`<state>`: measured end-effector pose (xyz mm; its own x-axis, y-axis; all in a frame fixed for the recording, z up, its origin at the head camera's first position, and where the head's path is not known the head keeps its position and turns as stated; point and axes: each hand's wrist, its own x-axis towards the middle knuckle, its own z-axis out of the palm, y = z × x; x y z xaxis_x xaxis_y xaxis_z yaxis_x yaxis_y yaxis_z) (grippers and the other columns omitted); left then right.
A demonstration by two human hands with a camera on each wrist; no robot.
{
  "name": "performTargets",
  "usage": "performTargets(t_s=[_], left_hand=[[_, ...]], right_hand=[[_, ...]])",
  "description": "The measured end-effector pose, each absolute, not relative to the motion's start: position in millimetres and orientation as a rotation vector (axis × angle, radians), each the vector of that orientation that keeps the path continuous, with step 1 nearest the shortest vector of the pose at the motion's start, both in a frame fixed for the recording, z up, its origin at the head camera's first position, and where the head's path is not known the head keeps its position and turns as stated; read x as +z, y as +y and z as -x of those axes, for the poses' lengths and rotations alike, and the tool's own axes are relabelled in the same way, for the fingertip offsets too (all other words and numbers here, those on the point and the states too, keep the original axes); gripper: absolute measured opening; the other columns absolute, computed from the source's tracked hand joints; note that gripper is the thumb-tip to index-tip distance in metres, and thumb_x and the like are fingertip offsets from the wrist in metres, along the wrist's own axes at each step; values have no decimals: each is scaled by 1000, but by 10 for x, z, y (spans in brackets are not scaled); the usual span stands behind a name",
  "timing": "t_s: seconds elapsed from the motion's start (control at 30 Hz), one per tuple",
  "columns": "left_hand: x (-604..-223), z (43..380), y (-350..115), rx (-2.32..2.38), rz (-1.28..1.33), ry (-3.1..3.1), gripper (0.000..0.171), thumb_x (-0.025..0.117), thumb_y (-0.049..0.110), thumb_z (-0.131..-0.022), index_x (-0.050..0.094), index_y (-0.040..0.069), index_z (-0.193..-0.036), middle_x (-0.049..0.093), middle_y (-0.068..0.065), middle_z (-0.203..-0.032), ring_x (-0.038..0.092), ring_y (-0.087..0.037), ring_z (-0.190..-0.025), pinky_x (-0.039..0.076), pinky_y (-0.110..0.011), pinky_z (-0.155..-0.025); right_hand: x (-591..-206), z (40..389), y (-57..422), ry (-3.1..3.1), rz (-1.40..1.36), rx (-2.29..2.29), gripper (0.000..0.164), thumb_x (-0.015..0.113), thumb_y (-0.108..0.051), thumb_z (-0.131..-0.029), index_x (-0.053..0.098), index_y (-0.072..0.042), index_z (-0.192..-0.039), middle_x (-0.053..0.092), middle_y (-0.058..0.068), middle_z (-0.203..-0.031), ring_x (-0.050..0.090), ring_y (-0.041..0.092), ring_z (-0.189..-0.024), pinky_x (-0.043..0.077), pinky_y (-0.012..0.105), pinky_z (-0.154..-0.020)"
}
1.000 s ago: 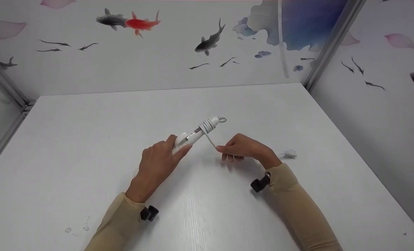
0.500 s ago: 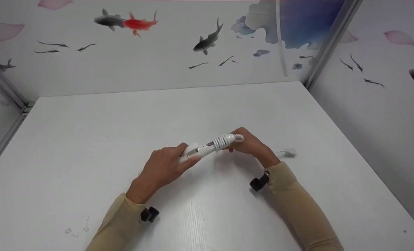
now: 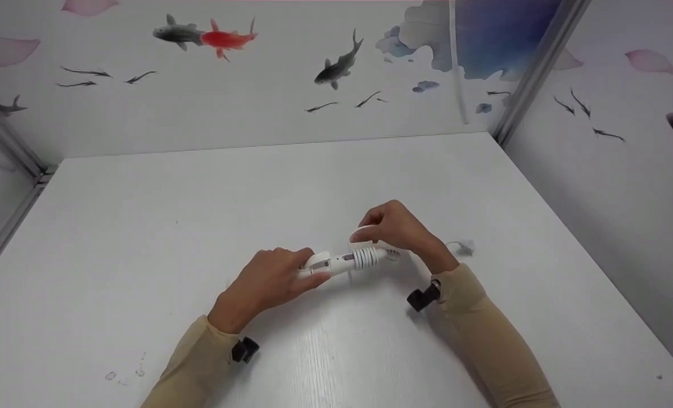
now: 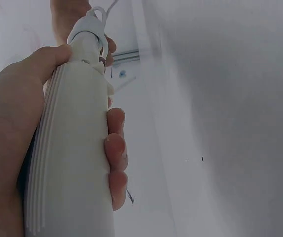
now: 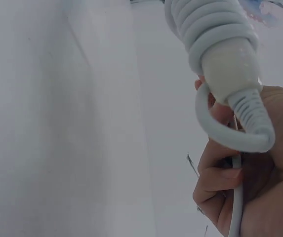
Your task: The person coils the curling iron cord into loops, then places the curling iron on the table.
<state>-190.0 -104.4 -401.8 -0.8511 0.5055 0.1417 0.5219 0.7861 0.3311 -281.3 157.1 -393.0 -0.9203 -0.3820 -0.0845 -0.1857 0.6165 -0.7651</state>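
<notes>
My left hand grips a white curling iron by its thick ridged body, which fills much of the left wrist view. Several turns of white cord circle the handle near its far end. Just behind those coils, my right hand holds the running part of the cord between thumb and curled fingers. In the right wrist view a small loop of cord leaves the ribbed sleeve at the handle's end, and the held cord runs down through the fingers. The plug lies right of my right wrist.
A white table lies under both hands. The back wall and right wall carry painted fish and petals, with metal posts at the corners. Black camera mounts sit on both wrists.
The curling iron has swung lower and rightward, now nearly level. My right hand has carried the cord from in front, beneath the handle, to behind and above it. The plug has shifted slightly left.
</notes>
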Motion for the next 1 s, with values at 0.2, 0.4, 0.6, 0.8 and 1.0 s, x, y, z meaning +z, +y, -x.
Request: performTargets(t_s=[0.2, 0.4, 0.6, 0.8, 1.0], left_hand=[[-4002, 1890, -1026, -581, 763, -2937, 38, 64, 49, -94, 55, 13, -89, 38, 4, -61, 35, -12, -54, 28, -26, -51], [-3984, 1881, -1002, -595, 688, -3013, 38, 63, 51, -95, 58, 13, -96, 41, 2, -64, 39, -15, -56, 30, -28, -54], [-3977, 1894, -1003, -580, 622, -3022, 38, 62, 52, -95, 58, 14, -100, 46, 1, -66, 42, -16, -56, 32, -28, -53], [-3970, 1907, -1021, -565, 571, -2998, 41, 60, 53, -96, 60, 13, -103, 51, 0, -68, 45, -16, -58, 34, -28, -54], [-3984, 1922, -1055, -535, 523, -2924, 44, 62, 53, -95, 60, 10, -105, 53, -2, -69, 44, -15, -56, 34, -28, -52]], right_hand=[[-3817, 2724, 1515, 2636, 482, -1250, 15, 85, -27, -80, 79, -15, -87, 73, 2, -87, 58, 17, -77, 49, 30, -68], [-3747, 2638, 1463, 2648, 509, -1256, 14, 84, -26, -81, 80, -16, -89, 75, 2, -89, 60, 18, -77, 52, 29, -69], [-3696, 2590, 1436, 2654, 556, -1280, 13, 82, -28, -84, 80, -17, -91, 75, 1, -91, 63, 17, -79, 54, 30, -70], [-3679, 2566, 1424, 2650, 589, -1294, 15, 77, -29, -89, 80, -17, -96, 76, 2, -94, 63, 17, -78, 55, 29, -71], [-3642, 2534, 1421, 2625, 657, -1307, 23, 65, -31, -98, 79, -13, -94, 64, -1, -73, 49, 15, -66, 42, 25, -60]])
